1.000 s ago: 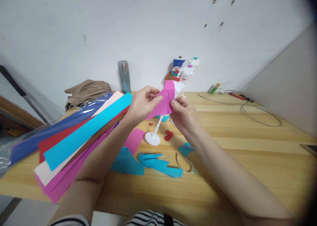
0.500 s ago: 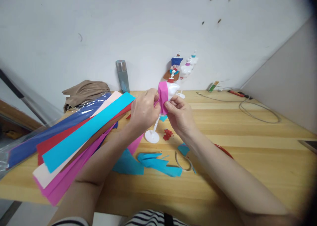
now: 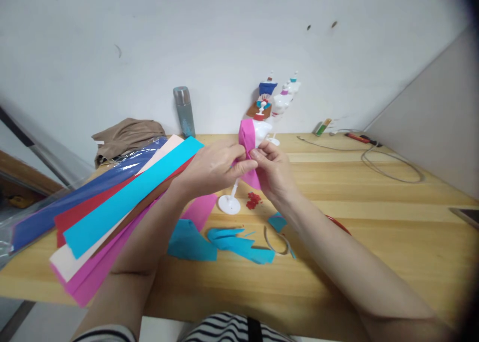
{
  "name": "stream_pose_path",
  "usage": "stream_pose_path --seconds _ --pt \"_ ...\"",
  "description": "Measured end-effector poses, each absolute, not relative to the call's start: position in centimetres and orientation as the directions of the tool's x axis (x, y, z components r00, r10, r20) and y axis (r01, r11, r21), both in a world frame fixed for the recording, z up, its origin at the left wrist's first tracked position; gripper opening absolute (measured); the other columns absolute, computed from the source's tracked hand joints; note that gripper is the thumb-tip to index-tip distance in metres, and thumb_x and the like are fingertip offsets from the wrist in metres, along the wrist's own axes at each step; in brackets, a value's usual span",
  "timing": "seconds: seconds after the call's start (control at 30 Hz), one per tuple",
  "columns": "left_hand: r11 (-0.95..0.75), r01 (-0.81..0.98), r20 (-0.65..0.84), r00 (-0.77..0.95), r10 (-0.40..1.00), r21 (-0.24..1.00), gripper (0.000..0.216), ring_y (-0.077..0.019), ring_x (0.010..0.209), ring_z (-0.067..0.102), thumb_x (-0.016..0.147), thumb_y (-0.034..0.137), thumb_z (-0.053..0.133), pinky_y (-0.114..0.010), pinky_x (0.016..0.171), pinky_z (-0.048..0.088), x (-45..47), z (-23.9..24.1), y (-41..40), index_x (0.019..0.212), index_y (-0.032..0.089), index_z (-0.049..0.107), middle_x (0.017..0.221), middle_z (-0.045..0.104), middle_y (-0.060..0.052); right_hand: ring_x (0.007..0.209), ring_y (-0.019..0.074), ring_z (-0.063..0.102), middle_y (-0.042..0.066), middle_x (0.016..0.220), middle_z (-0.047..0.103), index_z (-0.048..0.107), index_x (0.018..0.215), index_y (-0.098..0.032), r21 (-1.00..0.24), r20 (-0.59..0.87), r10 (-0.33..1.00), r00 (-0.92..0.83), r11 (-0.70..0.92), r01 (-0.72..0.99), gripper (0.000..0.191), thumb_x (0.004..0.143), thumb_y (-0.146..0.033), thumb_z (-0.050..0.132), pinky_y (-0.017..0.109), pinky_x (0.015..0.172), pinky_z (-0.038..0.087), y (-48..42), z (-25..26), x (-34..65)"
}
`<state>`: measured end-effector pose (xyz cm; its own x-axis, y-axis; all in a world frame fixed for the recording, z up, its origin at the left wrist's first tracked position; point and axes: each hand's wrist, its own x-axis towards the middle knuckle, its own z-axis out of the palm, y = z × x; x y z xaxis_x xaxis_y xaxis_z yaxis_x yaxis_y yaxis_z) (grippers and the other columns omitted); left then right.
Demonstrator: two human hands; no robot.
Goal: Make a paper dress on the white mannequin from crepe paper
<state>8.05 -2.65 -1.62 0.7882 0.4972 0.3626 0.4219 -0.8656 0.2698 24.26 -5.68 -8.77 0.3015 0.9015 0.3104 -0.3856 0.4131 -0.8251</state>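
Note:
A small white mannequin [image 3: 262,134] with a red band at its neck stands on a round white base [image 3: 229,204] in front of me. Pink paper [image 3: 247,132] covers one side of its torso and hangs down below. My left hand [image 3: 220,165] pinches the pink paper from the left, its thumb lying across the front. My right hand [image 3: 274,165] grips the paper's right edge between thumb and fingers, close against the torso. Between the two hands the paper is gathered; part of it is hidden behind my fingers.
Coloured paper strips [image 3: 134,197] lie at the left, beside brown cloth [image 3: 129,135] and a flask [image 3: 184,112]. Cyan scraps [image 3: 192,239], red bits [image 3: 253,200] and a curved strip [image 3: 279,245] lie nearer. Several dressed mannequins [image 3: 267,89] stand behind; a cable [image 3: 392,170] loops at right.
My left hand has turned from a fist to a pinch, its thumb moving right across the paper. The pink paper's lower end now hangs lower and further right.

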Motion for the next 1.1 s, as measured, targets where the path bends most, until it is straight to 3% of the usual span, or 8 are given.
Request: stream_pose_path --seconds 0.1,0.3,0.47,0.6,0.83,0.97,1.1 --pt "-0.835 0.417 0.331 0.779 0.532 0.360 0.040 -0.0172 0.075 0.056 0.105 0.035 0.034 -0.031 0.069 0.039 7.9 -1.1 -2.6 0.077 0.019 0.058 0.079 0.064 -0.004 0.067 0.0163 0.068 -0.004 0.073 0.071 0.070 0.086 -0.026 -0.834 0.298 0.914 0.275 0.390 -0.391 0.039 0.062 -0.041 0.097 0.034 0.073 0.058 -5.7 -8.9 24.4" --pt "-0.748 0.425 0.383 0.667 0.639 0.510 0.042 -0.0121 0.057 0.036 0.096 0.038 0.054 -0.032 0.058 0.024 8.6 -2.3 -1.3 0.060 0.020 0.042 0.057 0.040 0.003 0.070 0.0169 0.068 -0.003 0.075 0.072 0.071 0.085 -0.027 -0.844 0.302 0.918 0.258 0.384 -0.375 0.037 0.062 -0.041 0.097 0.035 0.074 0.058 -5.7 -9.0 24.3" --pt "-0.663 0.308 0.402 0.598 0.693 0.683 0.043 -0.0109 0.059 0.037 0.084 0.040 0.068 -0.030 0.057 0.027 8.9 -3.0 -0.7 0.058 0.021 0.041 0.058 0.041 0.004 0.067 0.0153 0.065 -0.003 0.077 0.072 0.071 0.085 -0.026 -0.846 0.297 0.910 0.290 0.391 -0.363 0.036 0.062 -0.039 0.095 0.033 0.071 0.057 -5.6 -9.1 24.2" --pt "-0.621 0.254 0.409 0.563 0.718 0.741 0.041 -0.0114 0.062 0.041 0.080 0.040 0.073 -0.029 0.060 0.032 8.7 -2.3 -1.3 0.058 0.020 0.044 0.060 0.046 0.003 0.065 0.0136 0.064 -0.004 0.075 0.072 0.070 0.084 -0.026 -0.836 0.318 0.905 0.284 0.409 -0.366 0.036 0.063 -0.039 0.096 0.031 0.070 0.056 -5.7 -9.1 24.1" --pt "-0.642 0.429 0.495 0.412 0.765 0.636 0.026 -0.0122 0.061 0.045 0.076 0.018 0.066 -0.029 0.062 0.035 9.1 -2.2 -2.9 0.063 0.021 0.044 0.060 0.050 0.004 0.074 0.0151 0.068 -0.004 0.078 0.073 0.070 0.088 -0.027 -0.846 0.334 0.899 0.284 0.419 -0.330 0.035 0.065 -0.038 0.094 0.032 0.079 0.058 -6.0 -8.9 23.7" --pt "-0.652 0.617 0.507 0.429 0.748 0.440 0.014 -0.0155 0.066 0.054 0.080 0.014 0.060 -0.031 0.062 0.034 9.6 -2.5 -4.1 0.071 0.021 0.052 0.071 0.064 0.000 0.078 0.0171 0.070 -0.002 0.084 0.076 0.071 0.091 -0.027 -0.853 0.354 0.884 0.306 0.439 -0.282 0.033 0.068 -0.037 0.091 0.033 0.078 0.058 -5.9 -9.2 23.7" --pt "-0.620 0.752 0.481 0.469 0.741 0.221 0.011 -0.0227 0.084 0.067 0.088 0.015 0.054 -0.034 0.062 0.033 9.8 -2.6 -5.0 0.086 0.020 0.063 0.089 0.074 -0.006 0.080 0.0169 0.071 -0.001 0.089 0.077 0.069 0.093 -0.027 -0.852 0.371 0.873 0.316 0.455 -0.260 0.032 0.070 -0.038 0.089 0.034 0.079 0.057 -5.9 -9.5 23.6"
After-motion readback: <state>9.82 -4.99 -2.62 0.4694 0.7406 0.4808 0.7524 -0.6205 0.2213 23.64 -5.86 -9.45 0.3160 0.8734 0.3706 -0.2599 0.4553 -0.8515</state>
